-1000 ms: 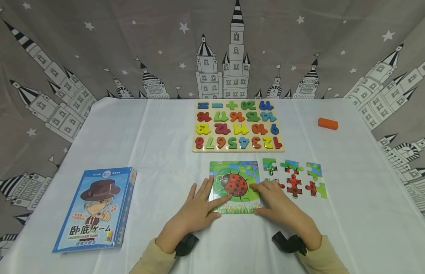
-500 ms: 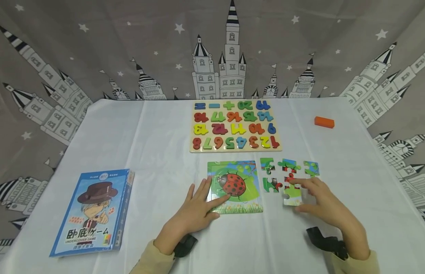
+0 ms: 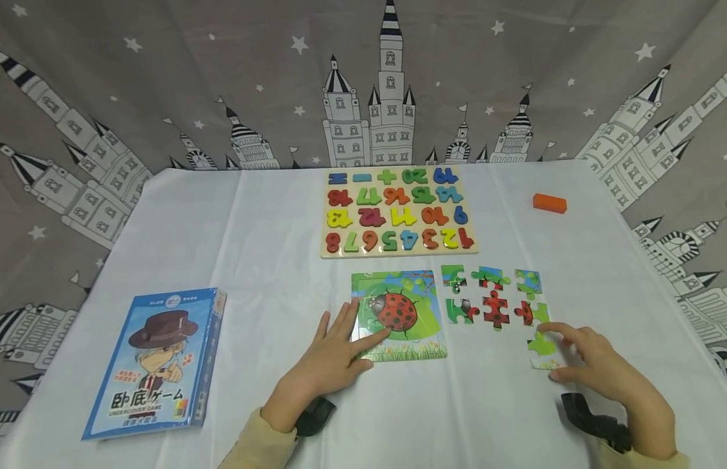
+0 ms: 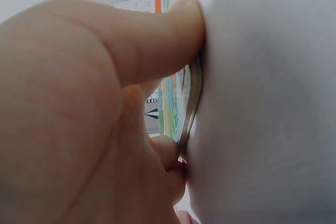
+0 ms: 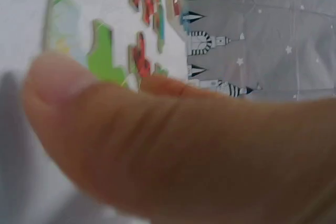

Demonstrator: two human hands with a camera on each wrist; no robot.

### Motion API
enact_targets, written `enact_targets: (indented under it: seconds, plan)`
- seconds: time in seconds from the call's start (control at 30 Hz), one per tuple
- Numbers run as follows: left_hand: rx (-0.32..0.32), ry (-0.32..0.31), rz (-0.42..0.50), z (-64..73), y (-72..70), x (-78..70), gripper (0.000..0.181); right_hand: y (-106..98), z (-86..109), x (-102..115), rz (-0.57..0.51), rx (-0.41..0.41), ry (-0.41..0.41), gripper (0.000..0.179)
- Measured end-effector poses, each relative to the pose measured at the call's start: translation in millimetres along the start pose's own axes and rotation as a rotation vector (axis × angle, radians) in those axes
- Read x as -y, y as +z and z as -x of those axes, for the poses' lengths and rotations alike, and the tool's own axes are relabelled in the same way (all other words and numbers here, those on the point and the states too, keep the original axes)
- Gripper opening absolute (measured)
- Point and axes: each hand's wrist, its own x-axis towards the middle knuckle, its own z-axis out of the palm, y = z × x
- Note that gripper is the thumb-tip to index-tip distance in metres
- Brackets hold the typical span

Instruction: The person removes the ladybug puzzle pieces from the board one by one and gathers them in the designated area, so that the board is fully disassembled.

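My left hand lies with fingers spread at the left edge of a ladybug jigsaw puzzle board, index finger reaching over the picture. In the left wrist view its thumb is right at the board's edge. With thumb and index finger, my right hand pinches a green corner puzzle piece low over the cloth, just below the loose pieces. The right wrist view has this piece at the thumb tip. A red centre piece and a red-and-green piece lie close by.
Several other loose puzzle pieces lie in rows right of the board. Behind stands a wooden number board. An orange block is at the back right, a blue game box at the left. A castle-print curtain hangs behind the table.
My right hand has left the puzzle board and moved right with the green corner piece, bringing it below the right column of loose pieces. The left hand stays on the board.
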Motion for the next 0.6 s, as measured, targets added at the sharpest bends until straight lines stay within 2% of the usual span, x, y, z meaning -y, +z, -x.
enact_targets:
  seconds: [0.1, 0.17, 0.23, 0.3, 0.43, 0.5, 0.6]
  plan:
    - [-0.002, 0.004, -0.003, 0.9, -0.5, 0.6, 0.049, -2.3, -3.3, 22.5, -0.007, -0.06, -0.03, 0.071]
    - [-0.006, 0.007, 0.005, 1.4, -1.0, 0.4, 0.049, -0.4, -8.1, 44.9, -0.019, -0.109, -0.086, 0.068]
    - [-0.01, 0.01, 0.011, 1.4, -1.5, 0.3, 0.049, 6.6, -15.0, 69.4, -0.036, -0.137, -0.176, 0.061]
    - [-0.015, 0.014, 0.007, 1.2, -1.7, 0.5, 0.049, 17.8, -22.9, 93.0, -0.018, -0.129, -0.292, 0.054]
    - [-0.027, 0.024, -0.01, 1.8, -1.9, 1.2, 0.05, 45.0, -39.6, 131.4, 0.054, -0.048, -0.474, 0.051]
    - [-0.033, 0.027, -0.015, 2.7, -2.1, 1.5, 0.05, 56.5, -46.7, 143.0, 0.09, -0.025, -0.518, 0.052]
    - [-0.041, 0.025, -0.018, 3.8, -2.5, 2.3, 0.053, 69.5, -54.9, 150.8, 0.123, -0.032, -0.52, 0.053]
